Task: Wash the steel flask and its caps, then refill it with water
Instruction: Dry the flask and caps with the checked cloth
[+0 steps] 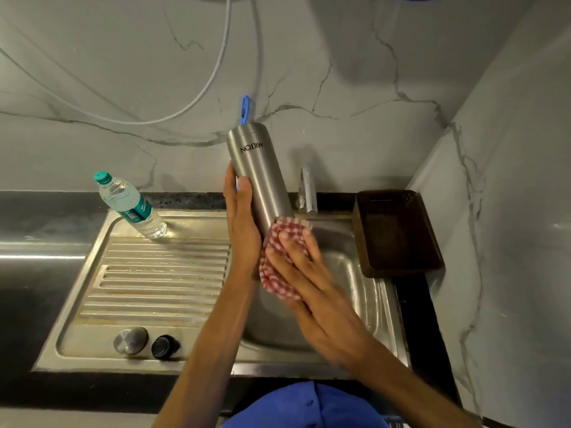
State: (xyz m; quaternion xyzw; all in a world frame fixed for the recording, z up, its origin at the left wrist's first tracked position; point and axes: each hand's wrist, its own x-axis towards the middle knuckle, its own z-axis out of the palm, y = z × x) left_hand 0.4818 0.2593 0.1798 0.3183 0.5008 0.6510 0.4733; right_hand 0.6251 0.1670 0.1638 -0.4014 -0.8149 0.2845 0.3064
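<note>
Flask [259, 177]: steel, held over the sink [364, 291], tilted with its base up and far, lettering upside down; its lower end is hidden in the cloth.

Left hand [242, 230]: fingers curled round the flask's left side, gripping it at mid-body.

Right hand [309, 273]: lies on the cloth [279, 273], fingers fairly straight and spread, pressing it against the flask's lower end; slightly blurred.

Cloth: red-and-white check, bunched around the flask's lower end, between the two hands.

Steel cap [130, 340]: on the near edge of the drainboard [160, 282], left of the basin.

Black cap [165, 346]: just right of the steel cap, apart from it.

Water bottle [131, 206]: clear plastic, green cap, standing at the far left corner of the drainboard.

Tap [307, 193]: steel, at the far edge of the sink, right of the flask.

Tray [398, 233]: dark brown, on the tabletop [31, 217] right of the sink.

Blue handle [244, 109]: shows just behind the flask's upper end, against the marble wall.

White cable [197, 94]: loops across the wall, far left.
</note>
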